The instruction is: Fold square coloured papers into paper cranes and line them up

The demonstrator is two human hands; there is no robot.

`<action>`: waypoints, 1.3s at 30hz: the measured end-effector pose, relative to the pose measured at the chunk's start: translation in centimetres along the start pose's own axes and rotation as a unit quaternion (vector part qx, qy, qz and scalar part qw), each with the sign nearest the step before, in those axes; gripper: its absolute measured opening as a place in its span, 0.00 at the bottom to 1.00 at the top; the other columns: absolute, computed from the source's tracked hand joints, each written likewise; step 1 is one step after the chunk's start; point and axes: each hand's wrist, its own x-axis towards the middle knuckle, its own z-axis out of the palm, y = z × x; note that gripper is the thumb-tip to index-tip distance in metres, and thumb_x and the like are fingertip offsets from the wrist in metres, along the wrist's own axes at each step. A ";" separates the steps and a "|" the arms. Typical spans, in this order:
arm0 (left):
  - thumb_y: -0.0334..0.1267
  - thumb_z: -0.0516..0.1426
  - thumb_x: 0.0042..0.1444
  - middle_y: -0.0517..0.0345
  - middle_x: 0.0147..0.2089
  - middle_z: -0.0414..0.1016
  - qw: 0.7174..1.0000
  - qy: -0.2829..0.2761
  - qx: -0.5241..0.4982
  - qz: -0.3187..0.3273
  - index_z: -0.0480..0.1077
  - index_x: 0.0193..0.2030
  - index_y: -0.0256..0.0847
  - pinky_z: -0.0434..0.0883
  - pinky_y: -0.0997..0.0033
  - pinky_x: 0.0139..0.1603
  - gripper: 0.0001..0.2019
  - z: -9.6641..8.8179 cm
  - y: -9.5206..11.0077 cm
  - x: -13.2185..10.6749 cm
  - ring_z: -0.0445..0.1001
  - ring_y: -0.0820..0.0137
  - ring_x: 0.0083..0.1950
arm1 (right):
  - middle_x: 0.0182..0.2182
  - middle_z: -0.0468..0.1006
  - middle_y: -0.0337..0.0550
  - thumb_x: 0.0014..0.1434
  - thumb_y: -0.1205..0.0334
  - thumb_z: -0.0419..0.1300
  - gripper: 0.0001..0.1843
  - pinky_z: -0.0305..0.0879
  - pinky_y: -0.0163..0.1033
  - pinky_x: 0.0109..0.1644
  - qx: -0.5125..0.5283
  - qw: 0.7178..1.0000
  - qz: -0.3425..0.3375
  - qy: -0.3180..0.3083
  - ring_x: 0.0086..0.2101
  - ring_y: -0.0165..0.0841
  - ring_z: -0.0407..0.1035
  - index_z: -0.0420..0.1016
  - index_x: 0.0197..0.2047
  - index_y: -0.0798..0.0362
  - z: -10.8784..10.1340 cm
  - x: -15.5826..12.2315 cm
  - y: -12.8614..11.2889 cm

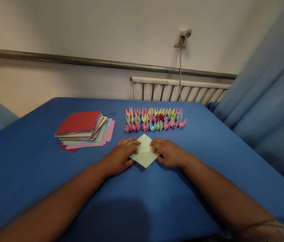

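Note:
A pale green square of paper (145, 153) lies corner-forward on the blue table (31, 174). My left hand (120, 154) rests on its left corner, fingers curled down onto the sheet. My right hand (168, 153) presses the right corner the same way. Just beyond the sheet stand rows of small folded paper cranes (154, 119) in pink, yellow, green, blue and red. A stack of coloured paper sheets (84, 129) with a red one on top lies to the left of the cranes.
A white radiator (177, 90) and a metal rail (81, 61) run along the wall behind the table. A wall socket with a hanging cord (181, 38) is above the radiator. Blue fabric (270, 94) hangs at the right.

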 end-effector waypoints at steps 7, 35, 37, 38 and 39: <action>0.45 0.54 0.58 0.49 0.54 0.73 0.994 0.026 -0.037 -0.102 0.73 0.40 0.42 0.64 0.52 0.59 0.11 0.2 -1.6 0.7 0.68 0.57 0.58 | 0.43 0.72 0.47 0.58 0.64 0.58 0.07 0.61 0.44 0.50 0.002 0.998 0.030 0.059 0.43 0.36 0.65 0.71 0.41 0.54 0.6 0.3 1.6; 0.37 0.53 0.59 0.52 0.44 0.76 0.998 0.024 -0.051 -0.028 0.72 0.44 0.43 0.66 0.59 0.51 0.10 0.9 0.0 0.9 0.71 0.62 0.47 | 0.28 0.77 0.43 0.53 0.48 0.64 0.15 0.58 0.38 0.31 -0.064 0.955 0.266 0.114 0.28 0.35 0.70 0.71 0.36 0.50 2.4 1.0 0.6; 0.37 0.53 0.58 0.52 0.44 0.76 0.998 0.028 -0.050 -0.040 0.72 0.45 0.43 0.66 0.58 0.51 0.10 0.9 0.0 0.9 0.71 0.61 0.47 | 0.30 0.77 0.43 0.54 0.50 0.63 0.13 0.59 0.39 0.32 -0.058 0.959 0.256 0.103 0.30 0.35 0.70 0.71 0.35 0.50 2.4 1.1 0.5; 0.38 0.53 0.59 0.51 0.45 0.76 0.997 0.031 -0.047 -0.049 0.72 0.46 0.43 0.66 0.58 0.51 0.11 0.8 0.1 0.8 0.71 0.61 0.48 | 0.31 0.76 0.44 0.55 0.52 0.63 0.11 0.60 0.39 0.34 -0.053 0.962 0.248 0.101 0.31 0.35 0.70 0.71 0.34 0.51 2.4 1.2 0.5; 0.38 0.53 0.59 0.51 0.46 0.76 0.997 0.032 -0.042 -0.058 0.72 0.47 0.42 0.67 0.57 0.52 0.12 0.8 0.1 0.8 0.71 0.60 0.48 | 0.33 0.75 0.45 0.56 0.53 0.62 0.10 0.61 0.40 0.37 -0.047 0.965 0.239 0.102 0.34 0.36 0.69 0.71 0.34 0.51 2.5 1.3 0.4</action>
